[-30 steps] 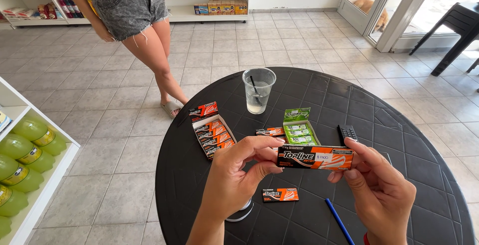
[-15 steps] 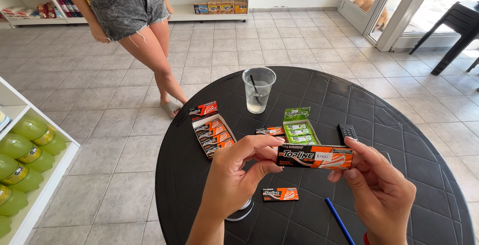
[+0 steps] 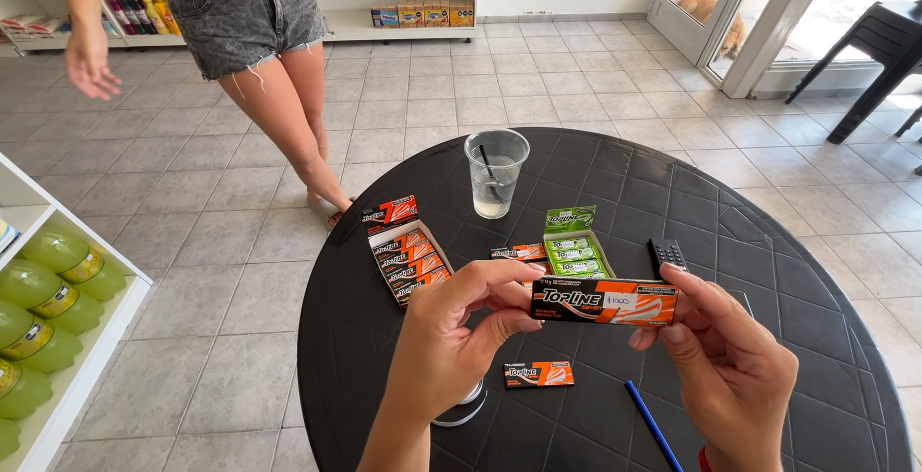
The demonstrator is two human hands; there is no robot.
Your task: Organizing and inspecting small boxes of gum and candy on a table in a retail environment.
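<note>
I hold an orange and black gum pack [image 3: 603, 301] level above the round black table [image 3: 749, 203], its long face turned up toward me. The fingers of my left hand [image 3: 451, 338] pinch its left end between thumb and forefinger, and the fingers of my right hand [image 3: 735, 366] pinch its right end the same way. Below the pack, on the table, lies a smaller orange pack [image 3: 539, 374], and just right of it a blue pen [image 3: 653, 426]. Farther off stand an open orange display box [image 3: 403, 256] and an open green display box [image 3: 574, 246], with a loose orange pack [image 3: 519, 253] between them. A dark remote [image 3: 667, 254] lies beside the green box. A clear plastic cup [image 3: 496, 172] with a straw stands behind. Another person's legs [image 3: 288, 97] stand on the tiled floor [image 3: 173, 242].
</note>
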